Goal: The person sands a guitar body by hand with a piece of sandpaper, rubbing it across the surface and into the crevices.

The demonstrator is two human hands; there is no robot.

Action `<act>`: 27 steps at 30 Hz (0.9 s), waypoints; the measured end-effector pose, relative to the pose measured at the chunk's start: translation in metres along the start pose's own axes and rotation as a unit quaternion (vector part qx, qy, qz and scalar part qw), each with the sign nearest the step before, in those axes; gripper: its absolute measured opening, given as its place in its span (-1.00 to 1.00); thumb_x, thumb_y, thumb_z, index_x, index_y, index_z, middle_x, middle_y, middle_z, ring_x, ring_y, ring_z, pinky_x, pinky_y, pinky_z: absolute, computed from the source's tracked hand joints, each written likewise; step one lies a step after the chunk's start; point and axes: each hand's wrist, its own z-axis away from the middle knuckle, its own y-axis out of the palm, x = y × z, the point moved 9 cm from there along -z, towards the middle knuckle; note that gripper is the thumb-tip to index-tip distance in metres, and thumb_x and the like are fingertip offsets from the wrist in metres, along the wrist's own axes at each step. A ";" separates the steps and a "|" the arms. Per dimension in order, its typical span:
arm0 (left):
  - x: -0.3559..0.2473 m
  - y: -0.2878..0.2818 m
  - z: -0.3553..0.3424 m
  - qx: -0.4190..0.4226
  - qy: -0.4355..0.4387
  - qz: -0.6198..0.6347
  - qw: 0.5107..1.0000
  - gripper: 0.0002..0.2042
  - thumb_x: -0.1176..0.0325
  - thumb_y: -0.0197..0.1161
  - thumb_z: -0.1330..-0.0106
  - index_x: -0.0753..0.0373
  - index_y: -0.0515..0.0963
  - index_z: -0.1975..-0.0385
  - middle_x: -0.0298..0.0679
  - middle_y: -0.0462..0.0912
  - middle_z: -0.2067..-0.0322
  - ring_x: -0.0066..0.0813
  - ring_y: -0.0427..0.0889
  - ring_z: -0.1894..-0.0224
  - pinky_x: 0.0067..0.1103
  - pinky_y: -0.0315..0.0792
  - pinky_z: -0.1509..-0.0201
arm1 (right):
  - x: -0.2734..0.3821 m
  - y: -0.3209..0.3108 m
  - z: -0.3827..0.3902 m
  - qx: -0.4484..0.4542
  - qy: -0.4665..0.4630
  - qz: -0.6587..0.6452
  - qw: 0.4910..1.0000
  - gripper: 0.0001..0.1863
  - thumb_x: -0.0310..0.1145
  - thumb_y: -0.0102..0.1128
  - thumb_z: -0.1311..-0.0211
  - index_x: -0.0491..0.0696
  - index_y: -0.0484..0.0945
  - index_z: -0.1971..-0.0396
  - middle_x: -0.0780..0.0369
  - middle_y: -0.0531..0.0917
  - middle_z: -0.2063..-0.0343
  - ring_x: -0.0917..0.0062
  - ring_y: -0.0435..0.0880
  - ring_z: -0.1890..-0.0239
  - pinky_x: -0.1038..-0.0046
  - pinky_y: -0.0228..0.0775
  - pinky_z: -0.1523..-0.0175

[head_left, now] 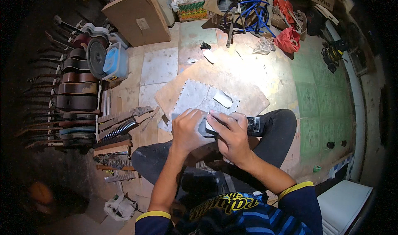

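broadly, a tiled floor (159, 65) spreads through the scene, pale in the middle and green toward the right. a long row of guitars (78, 102) lines the left side, their necks pointing left. the person sits on the near side with legs (277, 129) folded outward in dark trousers. at the far left a brown panel (132, 32) leans at a slant, and at the near right stands a white box (346, 206). beyond the legs a tan board (253, 95) lies flat on the floor. a blue hose (259, 17) is coiled at the far side, with a red bag (287, 39) just right of it. on the board rests a pale grey sheet (190, 96) with ragged edges.

over the sheet's near edge the two hands meet. the left hand (187, 127) is curled narrowly around a small pale piece (210, 126), and the right hand (233, 135) presses its fingers onto the same piece from the right. a dark rectangular object (253, 124) shows just right of the right hand; whether it is held cannot be told. smallest, a white rounded block (223, 98) lies on the sheet, beyond the hands.
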 end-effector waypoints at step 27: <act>0.006 0.001 -0.010 -0.009 -0.020 0.006 1.000 -0.78 0.37 0.47 0.03 0.22 0.66 0.36 -0.12 0.72 0.39 -0.03 0.71 0.30 -0.31 0.56 0.26 | 0.006 -0.001 0.011 -0.028 0.061 0.004 0.998 -0.40 -0.65 0.21 0.05 0.00 0.72 -0.09 0.27 0.69 -0.10 0.29 0.49 0.03 0.27 0.25 -0.12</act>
